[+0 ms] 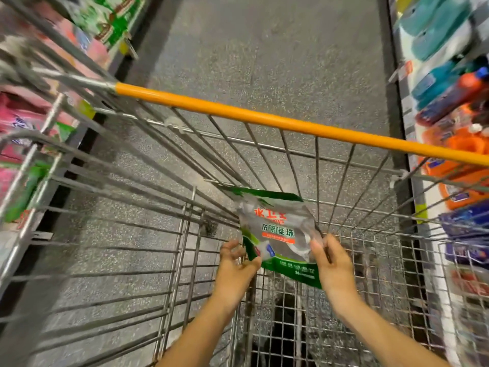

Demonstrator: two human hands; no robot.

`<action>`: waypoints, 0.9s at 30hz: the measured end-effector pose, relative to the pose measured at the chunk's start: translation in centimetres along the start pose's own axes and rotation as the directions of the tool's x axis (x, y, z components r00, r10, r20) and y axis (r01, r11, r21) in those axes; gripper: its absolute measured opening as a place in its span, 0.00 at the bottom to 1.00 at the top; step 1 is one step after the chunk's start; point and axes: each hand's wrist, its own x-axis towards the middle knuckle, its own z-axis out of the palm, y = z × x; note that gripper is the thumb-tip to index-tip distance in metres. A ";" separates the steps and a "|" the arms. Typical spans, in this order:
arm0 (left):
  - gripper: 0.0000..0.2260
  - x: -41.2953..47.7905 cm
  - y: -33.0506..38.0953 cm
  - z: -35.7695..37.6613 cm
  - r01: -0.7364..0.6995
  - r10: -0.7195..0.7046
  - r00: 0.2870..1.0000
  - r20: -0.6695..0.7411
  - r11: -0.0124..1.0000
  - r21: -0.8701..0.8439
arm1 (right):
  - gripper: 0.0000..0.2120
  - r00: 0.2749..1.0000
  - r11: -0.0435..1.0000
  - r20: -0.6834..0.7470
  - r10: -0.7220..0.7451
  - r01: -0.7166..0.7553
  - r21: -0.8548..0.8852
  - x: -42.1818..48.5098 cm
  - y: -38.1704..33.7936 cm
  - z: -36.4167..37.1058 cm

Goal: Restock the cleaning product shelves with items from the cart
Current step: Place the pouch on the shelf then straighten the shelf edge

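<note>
Pouch: a green and silver soft pouch (277, 231) with printed lettering is held upright inside the basket of the cart (185, 234), close to its end wall and lifted off the wire floor.
Handling: it is judged light, limp and slick-skinned, with loose contents that will sag to the bottom; a crease is already seen across its top edge.
Where to take hold: the two lower side edges or the sealed bottom band are judged best, since the middle would buckle if squeezed.
Pouch against fingers: the bag stands above and between the hands, its lower corners tucked in at the fingertips (316, 247).
Left hand: the left hand (235, 268) is curled at the lower left corner, with the thumb laid on the front face; the fingers behind are blurred.
Right hand: the right hand (334, 263) is closed in a pinch on the lower right edge.
Cart: no other stock can be made out in the basket; an orange handle bar (264, 120) crosses above the pouch.
Shelves: orange bottles (465, 147) are ranged on the right-side shelves (402, 96), well apart from the pouch; pink packs (16, 115) are seen on the left.
Risk: a slip through the pinch is judged possible while the pouch is lifted over the rim.
</note>
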 end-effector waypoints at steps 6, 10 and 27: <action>0.29 -2.1 1.0 -0.7 -0.071 0.071 0.997 0.027 0.997 -0.018 | 0.13 0.997 0.998 0.072 -0.028 0.024 0.065 -3.8 -1.4 -4.4; 0.43 -4.5 2.9 -1.2 -0.077 0.073 0.996 0.054 0.993 0.084 | 0.14 0.998 0.985 0.033 -0.045 0.039 0.166 -5.7 -4.5 -7.0; 0.24 -22.3 11.3 -1.9 -0.305 0.318 0.921 0.226 0.948 -0.091 | 0.30 0.972 0.973 0.086 -0.219 0.212 0.090 -22.0 -17.0 -12.8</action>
